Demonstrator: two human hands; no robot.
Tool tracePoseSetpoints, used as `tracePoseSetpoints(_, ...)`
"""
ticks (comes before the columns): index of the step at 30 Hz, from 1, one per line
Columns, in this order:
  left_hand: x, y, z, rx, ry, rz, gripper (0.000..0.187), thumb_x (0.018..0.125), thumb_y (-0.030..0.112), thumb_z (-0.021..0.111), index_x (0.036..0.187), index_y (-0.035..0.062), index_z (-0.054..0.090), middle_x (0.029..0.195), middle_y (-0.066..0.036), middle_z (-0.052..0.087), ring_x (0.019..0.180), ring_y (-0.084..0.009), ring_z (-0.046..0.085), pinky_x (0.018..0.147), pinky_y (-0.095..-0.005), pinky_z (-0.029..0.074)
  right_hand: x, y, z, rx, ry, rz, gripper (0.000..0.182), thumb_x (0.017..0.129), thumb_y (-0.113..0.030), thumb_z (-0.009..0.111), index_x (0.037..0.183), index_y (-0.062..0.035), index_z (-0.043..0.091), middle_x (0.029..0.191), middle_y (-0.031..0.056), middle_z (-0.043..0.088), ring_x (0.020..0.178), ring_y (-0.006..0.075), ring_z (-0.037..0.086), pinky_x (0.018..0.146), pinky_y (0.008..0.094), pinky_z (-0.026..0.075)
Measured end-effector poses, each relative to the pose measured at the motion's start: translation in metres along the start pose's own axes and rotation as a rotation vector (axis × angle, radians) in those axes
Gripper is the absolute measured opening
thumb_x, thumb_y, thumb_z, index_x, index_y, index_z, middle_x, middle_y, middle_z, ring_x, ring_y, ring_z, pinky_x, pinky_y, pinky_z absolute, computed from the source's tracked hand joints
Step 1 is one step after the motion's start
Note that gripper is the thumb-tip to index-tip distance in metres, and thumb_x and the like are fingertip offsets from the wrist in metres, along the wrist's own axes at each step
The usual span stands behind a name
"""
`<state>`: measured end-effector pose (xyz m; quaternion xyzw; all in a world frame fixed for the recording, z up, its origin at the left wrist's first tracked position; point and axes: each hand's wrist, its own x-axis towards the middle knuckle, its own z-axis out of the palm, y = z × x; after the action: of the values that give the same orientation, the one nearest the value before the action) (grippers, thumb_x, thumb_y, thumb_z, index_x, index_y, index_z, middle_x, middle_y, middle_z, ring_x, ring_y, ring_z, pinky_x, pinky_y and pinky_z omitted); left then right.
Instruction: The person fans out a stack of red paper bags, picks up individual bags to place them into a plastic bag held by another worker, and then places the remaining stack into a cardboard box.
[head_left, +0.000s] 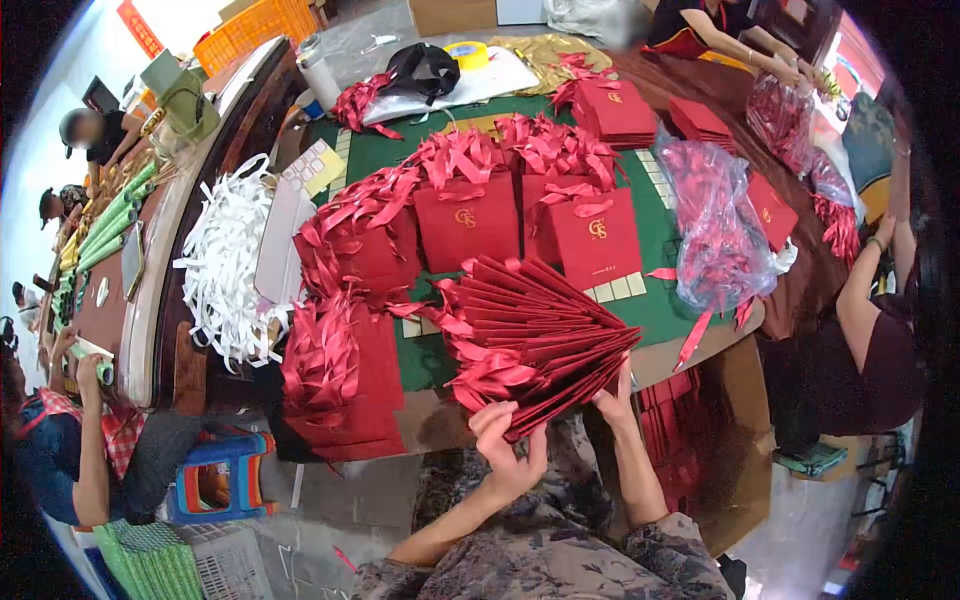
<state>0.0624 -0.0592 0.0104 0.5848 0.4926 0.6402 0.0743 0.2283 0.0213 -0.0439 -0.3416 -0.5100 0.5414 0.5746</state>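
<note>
My bags: fanned flat paper gift bags, solid red
My ribbons: glossy satin loops, pinkish red
Logo: gold lettering on red rectangular paper bag
Tabletop: flat sheet, green
My sleeves: fabric cuffs, mottled grey-brown
Pile: curly strip heap, white
Tape: round roll, yellow
Crate: slatted plastic box, orange

We see a grey floor, a pale wall, a brown-covered table and blue and orange stools at left.
</note>
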Motion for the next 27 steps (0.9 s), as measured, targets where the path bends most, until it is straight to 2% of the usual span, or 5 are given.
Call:
tracePoseSetpoints(7,0.009,-0.007,-0.011,0.087,-0.083,-0.062,0.063,0.074,-0.002,0.069,0.123,0.0018,0.031,0.116,-0.017,0.043,0.108,-0.0295,0.045,0.096,-0.0409,0.036,-0.001,0.001,-0.006,-0.072,-0.044,0.117,0.118,0.065,-0.031,0.084,0.150,0.0005,0.008,0.147,0.0149,0.030,0.135,0.0251,0.031,0.112,0.0404,0.026)
tracePoseSetpoints(10,0.011,-0.012,-0.014,0.085,-0.110,-0.071,0.072,0.069,0.004,0.077,0.124,0.0019,0.031,0.115,-0.016,0.044,0.109,-0.0285,0.044,0.097,-0.0396,0.036,0.009,0.000,0.004,-0.094,-0.087,-0.032,0.120,0.065,-0.032,0.084,0.149,0.0031,0.005,0.151,0.0161,0.023,0.140,0.0248,0.024,0.115,0.0391,0.018)
tracePoseSetpoints(20,0.020,-0.019,-0.020,0.127,-0.131,-0.058,0.056,0.070,-0.004,0.075,0.114,0.0027,0.041,0.109,-0.012,0.049,0.103,-0.0264,0.049,0.095,-0.0383,0.038,0.014,-0.010,0.022,0.050,-0.037,-0.095,0.115,0.065,-0.031,0.086,0.147,0.0038,0.013,0.145,0.0159,0.033,0.134,0.0241,0.033,0.113,0.0389,0.025)
tracePoseSetpoints(24,0.016,-0.019,-0.014,0.212,-0.090,-0.033,0.052,0.073,0.000,0.073,0.114,0.0021,0.041,0.108,-0.012,0.048,0.103,-0.0254,0.048,0.096,-0.0383,0.037,0.010,-0.008,0.015,-0.253,-0.024,-0.100,0.117,0.064,-0.030,0.088,0.146,0.0063,0.013,0.145,0.0170,0.033,0.133,0.0232,0.034,0.112,0.0361,0.026)
tracePoseSetpoints(27,0.012,-0.028,-0.014,0.018,-0.010,-0.146,0.044,0.073,0.000,0.075,0.106,0.0016,0.046,0.104,-0.012,0.050,0.095,-0.0280,0.050,0.090,-0.0397,0.040,0.009,0.002,0.018,-0.132,-0.039,-0.110,0.111,0.068,-0.029,0.087,0.145,0.0083,0.016,0.143,0.0186,0.037,0.133,0.0226,0.034,0.111,0.0355,0.027)
